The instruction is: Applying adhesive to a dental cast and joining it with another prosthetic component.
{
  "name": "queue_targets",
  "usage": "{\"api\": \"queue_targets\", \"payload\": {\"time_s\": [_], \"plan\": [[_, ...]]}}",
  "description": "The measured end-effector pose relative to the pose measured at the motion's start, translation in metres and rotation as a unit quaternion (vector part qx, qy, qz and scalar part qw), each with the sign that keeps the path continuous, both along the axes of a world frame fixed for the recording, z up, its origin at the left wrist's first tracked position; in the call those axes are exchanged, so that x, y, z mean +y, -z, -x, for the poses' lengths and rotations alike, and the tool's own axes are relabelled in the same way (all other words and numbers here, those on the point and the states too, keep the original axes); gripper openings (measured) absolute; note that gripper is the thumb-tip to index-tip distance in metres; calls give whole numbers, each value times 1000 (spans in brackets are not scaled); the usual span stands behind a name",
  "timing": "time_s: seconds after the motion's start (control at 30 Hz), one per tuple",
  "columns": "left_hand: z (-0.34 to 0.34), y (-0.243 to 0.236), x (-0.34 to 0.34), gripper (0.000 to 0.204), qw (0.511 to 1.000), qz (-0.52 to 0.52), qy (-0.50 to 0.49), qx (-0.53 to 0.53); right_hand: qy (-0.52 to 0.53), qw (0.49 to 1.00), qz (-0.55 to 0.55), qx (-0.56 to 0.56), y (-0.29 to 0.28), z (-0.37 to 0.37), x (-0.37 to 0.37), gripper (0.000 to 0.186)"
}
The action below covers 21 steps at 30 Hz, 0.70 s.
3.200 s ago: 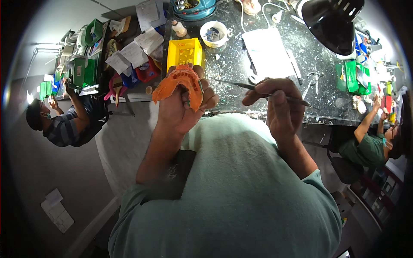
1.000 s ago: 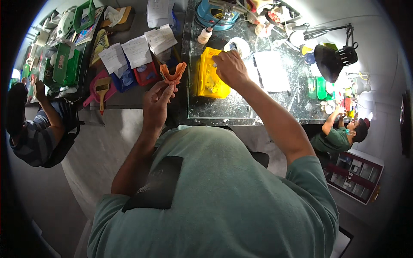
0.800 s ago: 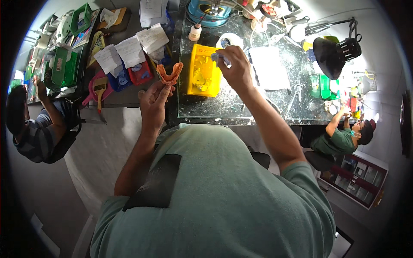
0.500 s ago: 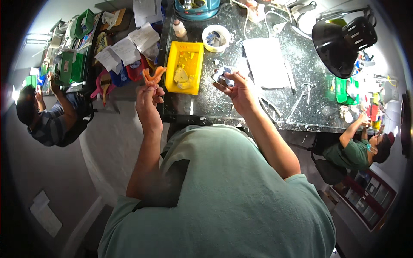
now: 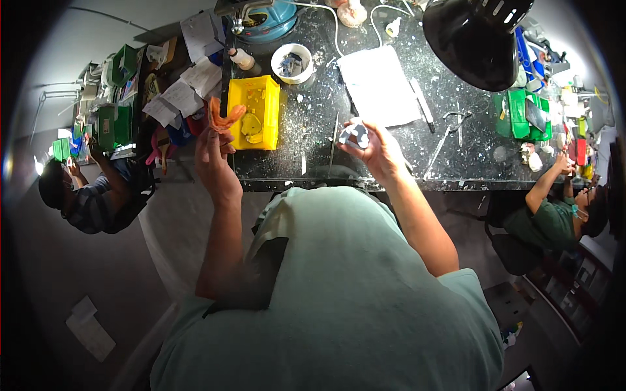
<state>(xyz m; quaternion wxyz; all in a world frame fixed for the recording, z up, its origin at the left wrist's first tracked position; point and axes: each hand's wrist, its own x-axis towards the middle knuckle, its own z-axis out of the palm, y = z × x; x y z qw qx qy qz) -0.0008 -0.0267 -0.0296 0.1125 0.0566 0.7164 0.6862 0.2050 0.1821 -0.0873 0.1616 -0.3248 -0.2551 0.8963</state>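
Note:
My left hand (image 5: 216, 171) is closed, its fingertips pinching the lower end of an orange horseshoe-shaped piece (image 5: 225, 119), like a dental arch mould. The piece is held up in the air beside a yellow tray (image 5: 274, 111). A pale yellowish cast (image 5: 251, 128) lies in that tray. Over the front of the black worktop, my right hand (image 5: 383, 156) grips a small grey-and-white piece (image 5: 354, 134) between thumb and fingers. Its outline is irregular, and its exact kind cannot be made out. The two hands are well apart.
Behind the hands lie a white sheet (image 5: 378, 85), a white bowl (image 5: 293, 79) of grey pieces, a small bottle (image 5: 241, 58), a pen-like tool (image 5: 422, 105) and a thin metal tool (image 5: 443, 143). A black lamp (image 5: 466, 52) overhangs the right. Co-workers sit at both sides.
The orange piece has tilted over to the right in my left hand. My right hand has turned, showing more of the grey-and-white piece, and sits slightly nearer the worktop's front edge. The whole view has shifted.

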Motion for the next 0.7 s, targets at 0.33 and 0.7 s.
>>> {"api": "queue_targets", "payload": {"time_s": [0.33,0.7], "plan": [[8,14,-34,23,994,-75,-1,-86,-174,750,-558,-311,54,125,-4,34],[55,34,-43,21,991,-85,39,-100,-250,709,-526,-398,34,145,-6,29]]}}
